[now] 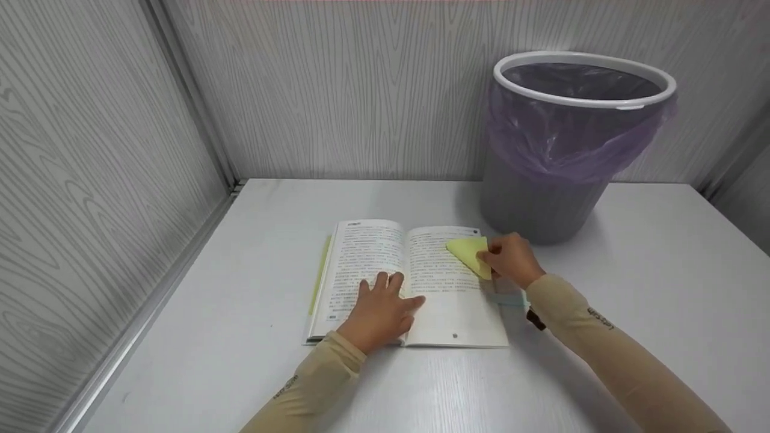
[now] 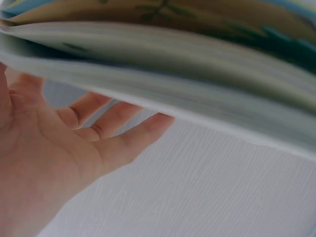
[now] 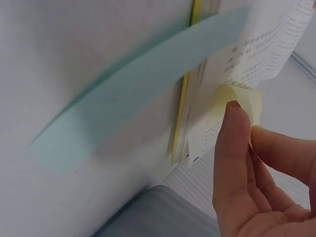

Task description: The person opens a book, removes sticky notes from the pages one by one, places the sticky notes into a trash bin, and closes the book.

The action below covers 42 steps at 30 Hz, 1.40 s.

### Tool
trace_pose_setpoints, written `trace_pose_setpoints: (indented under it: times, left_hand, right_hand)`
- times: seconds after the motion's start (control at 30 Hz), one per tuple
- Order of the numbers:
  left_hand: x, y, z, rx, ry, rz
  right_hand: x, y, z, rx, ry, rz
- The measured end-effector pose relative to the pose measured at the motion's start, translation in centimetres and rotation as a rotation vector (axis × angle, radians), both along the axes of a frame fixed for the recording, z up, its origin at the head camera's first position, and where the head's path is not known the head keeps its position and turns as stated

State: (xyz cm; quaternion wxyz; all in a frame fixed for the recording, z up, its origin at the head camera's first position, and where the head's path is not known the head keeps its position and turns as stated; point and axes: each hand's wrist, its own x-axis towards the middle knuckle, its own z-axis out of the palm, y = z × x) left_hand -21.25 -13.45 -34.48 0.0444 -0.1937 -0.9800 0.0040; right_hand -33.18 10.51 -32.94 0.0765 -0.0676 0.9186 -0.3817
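An open book (image 1: 373, 252) with printed pages lies on the table. My left hand (image 1: 379, 313) rests across its lower middle with fingers spread over both pages; in the left wrist view the same hand (image 2: 59, 148) has its fingers extended against the book (image 2: 207, 94). Between thumb and fingers, my right hand (image 1: 514, 258) pinches a yellow sticky note (image 1: 469, 249) at the right page's outer edge. The right wrist view shows the note (image 3: 224, 101) curling up from the page beside my right hand (image 3: 242, 182). A pale teal strip (image 3: 133, 79) sticks out of the book's side.
Behind the book at the right stands a grey bin (image 1: 529, 207) with a white rim and a purple liner (image 1: 559, 147). White table surface (image 1: 228, 288) surrounds the book. Wood-patterned panels (image 1: 349, 90) close off the back and sides. A small dark brown object (image 1: 535, 320) shows under my right wrist.
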Motion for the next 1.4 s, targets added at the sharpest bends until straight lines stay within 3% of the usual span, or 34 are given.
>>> trace_pose_setpoints:
  times: [0.2, 0.43, 0.73, 1.1, 1.4]
  left_hand:
    - [-0.1, -0.3, -0.2, 0.009, -0.02, -0.003]
    - [0.1, -0.5, -0.3, -0.015, 0.03, -0.042]
    - [0.1, -0.5, -0.4, 0.025, 0.045, -0.05]
    - [-0.1, -0.4, -0.4, 0.009, 0.037, -0.045]
    - [-0.1, -0.2, -0.5, 0.014, 0.044, -0.042]
  right_hand:
    - [0.1, 0.3, -0.1, -0.029, -0.007, -0.011]
    - [0.2, 1.2, -0.3, -0.07, 0.009, -0.032]
    - [0.2, 2.7, 0.2, -0.111, 0.058, -0.075]
    - [0.4, 4.2, 0.6, -0.181, 0.082, -0.106]
    - [1.3, 5.9, 1.6, -0.172, 0.24, -0.072]
